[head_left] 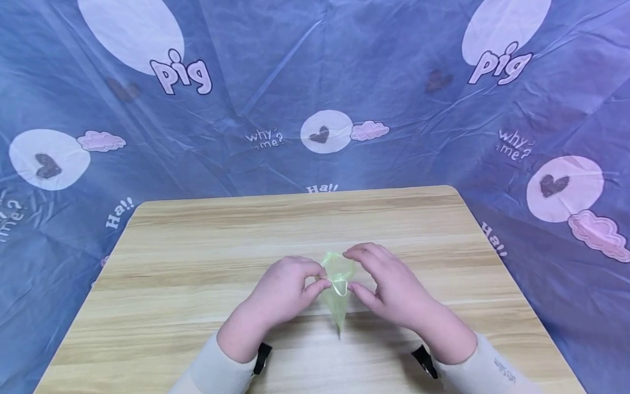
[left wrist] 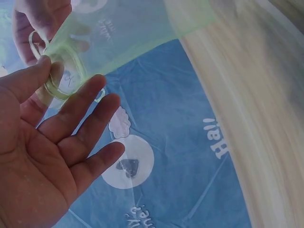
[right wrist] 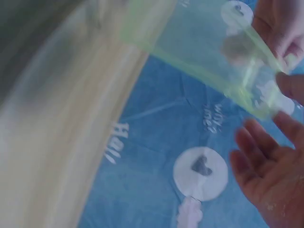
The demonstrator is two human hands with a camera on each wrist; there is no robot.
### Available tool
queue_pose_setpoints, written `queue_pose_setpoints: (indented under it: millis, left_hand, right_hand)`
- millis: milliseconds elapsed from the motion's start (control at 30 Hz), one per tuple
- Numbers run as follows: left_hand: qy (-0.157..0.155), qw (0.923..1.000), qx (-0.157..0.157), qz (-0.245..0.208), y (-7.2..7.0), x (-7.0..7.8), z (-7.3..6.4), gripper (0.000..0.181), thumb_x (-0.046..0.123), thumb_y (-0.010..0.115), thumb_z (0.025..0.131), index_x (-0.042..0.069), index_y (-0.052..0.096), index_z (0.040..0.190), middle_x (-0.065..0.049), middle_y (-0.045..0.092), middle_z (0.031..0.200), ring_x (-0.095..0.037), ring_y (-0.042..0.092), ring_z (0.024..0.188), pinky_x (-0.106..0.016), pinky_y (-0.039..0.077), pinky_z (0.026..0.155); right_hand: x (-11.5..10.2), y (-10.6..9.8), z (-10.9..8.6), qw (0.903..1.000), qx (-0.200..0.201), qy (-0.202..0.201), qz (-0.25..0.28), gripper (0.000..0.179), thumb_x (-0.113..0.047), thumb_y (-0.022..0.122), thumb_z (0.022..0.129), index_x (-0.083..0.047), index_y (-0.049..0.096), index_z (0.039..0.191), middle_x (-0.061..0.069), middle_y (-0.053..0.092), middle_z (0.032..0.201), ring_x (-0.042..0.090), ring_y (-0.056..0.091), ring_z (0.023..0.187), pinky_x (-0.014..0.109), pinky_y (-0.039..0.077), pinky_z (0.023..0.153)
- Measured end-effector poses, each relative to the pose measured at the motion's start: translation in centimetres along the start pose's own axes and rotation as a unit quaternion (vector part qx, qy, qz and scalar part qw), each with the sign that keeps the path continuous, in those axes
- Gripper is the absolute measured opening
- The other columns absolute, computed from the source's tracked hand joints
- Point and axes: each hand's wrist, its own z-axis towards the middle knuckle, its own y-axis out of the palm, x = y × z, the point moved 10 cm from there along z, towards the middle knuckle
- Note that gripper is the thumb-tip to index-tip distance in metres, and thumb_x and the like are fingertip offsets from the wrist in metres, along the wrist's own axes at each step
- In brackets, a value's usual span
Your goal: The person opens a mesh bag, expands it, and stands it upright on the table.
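A sheer pale-green drawstring pouch (head_left: 337, 312) hangs above the table, its pointed lower end toward the person. My left hand (head_left: 287, 287) pinches the pouch's left edge near the mouth between thumb and index finger; its other fingers are spread in the left wrist view. A pale ribbon loop (head_left: 340, 293) droops across the pouch's front. On the right side, my right hand (head_left: 391, 282) has its thumb by the ribbon and its index fingertip at the pouch's upper edge, with a gap between the two. In the right wrist view, its remaining fingers (right wrist: 256, 149) are loosely bent, away from the fabric.
Below the hands is a light wood-grain table (head_left: 197, 235) with rounded back corners. A blue printed cloth (head_left: 236, 131) surrounds its back and sides. Black straps (head_left: 263, 358) show at both wrists, beside pale sleeves (head_left: 216, 366).
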Motion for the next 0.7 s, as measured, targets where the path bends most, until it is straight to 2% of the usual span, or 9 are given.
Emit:
queue_pose_setpoints:
  millis: [133,200,333,433,500,600,700]
  left_hand:
    - [-0.009,0.9997,0.016,-0.012,-0.6,-0.1,0.1,0.008,0.025,0.079,0.096,0.018,0.080,0.093,0.007,0.077,0.092,-0.011,0.071,0.081,-0.035,0.058,0.079]
    - [-0.010,0.9995,0.027,-0.010,-1.0,-0.1,0.2,0.009,0.026,0.079,0.096,0.018,0.080,0.093,0.008,0.077,0.089,-0.008,0.067,0.074,-0.034,0.057,0.074]
    - [-0.020,0.9987,0.046,0.002,-1.8,-0.3,0.3,0.009,0.028,0.080,0.095,0.020,0.080,0.093,0.010,0.077,0.086,-0.002,0.055,0.061,-0.031,0.054,0.068]
    - [-0.032,0.9977,0.059,0.008,-2.3,-0.6,0.3,0.009,0.029,0.080,0.095,0.020,0.080,0.093,0.011,0.074,0.080,0.002,0.043,0.051,-0.029,0.051,0.063]
    - [-0.041,0.9967,0.069,0.010,-2.7,-0.8,0.3,0.010,0.029,0.081,0.095,0.020,0.080,0.092,0.012,0.071,0.075,0.004,0.037,0.047,-0.027,0.049,0.060]
    - [-0.052,0.9951,0.084,0.011,-3.3,-1.0,0.2,0.009,0.028,0.081,0.095,0.020,0.080,0.092,0.014,0.065,0.068,0.005,0.032,0.042,-0.025,0.045,0.055]
    - [-0.063,0.9938,0.091,0.012,-3.7,-1.3,0.2,0.009,0.028,0.080,0.095,0.019,0.079,0.091,0.014,0.065,0.066,0.006,0.037,0.043,-0.026,0.045,0.055]
  right_hand:
    - [-0.3,0.2,-1.2,0.9983,0.056,-0.008,0.017,0.054,-0.037,0.069,0.102,0.004,0.057,0.133,0.016,0.063,0.129,0.034,0.062,0.119,0.043,0.050,0.104]
    - [-0.3,0.6,-1.7,0.9976,0.065,-0.006,0.022,0.056,-0.044,0.064,0.104,0.005,0.056,0.130,0.016,0.063,0.127,0.034,0.061,0.118,0.042,0.048,0.105]
    - [-0.2,1.5,-2.5,0.9981,0.057,-0.004,0.024,0.052,-0.039,0.077,0.095,0.001,0.058,0.121,0.010,0.066,0.117,0.027,0.064,0.108,0.042,0.054,0.094]
    - [-0.6,2.0,-3.2,0.9981,0.053,-0.024,0.020,0.047,-0.035,0.085,0.086,-0.004,0.061,0.112,0.002,0.068,0.105,0.018,0.066,0.094,0.038,0.057,0.082]
    - [-1.1,2.2,-3.7,0.9974,0.055,-0.044,0.010,0.043,-0.035,0.087,0.084,-0.007,0.062,0.107,-0.002,0.067,0.098,0.014,0.065,0.086,0.035,0.057,0.078]
    - [-1.6,2.5,-4.1,0.9960,0.057,-0.068,-0.005,0.038,-0.034,0.086,0.083,-0.011,0.061,0.101,-0.007,0.064,0.091,0.010,0.062,0.079,0.032,0.054,0.075]
    - [-1.7,2.8,-4.3,0.9952,0.056,-0.078,-0.017,0.036,-0.031,0.085,0.083,-0.012,0.060,0.099,-0.008,0.061,0.088,0.010,0.058,0.075,0.031,0.053,0.072]
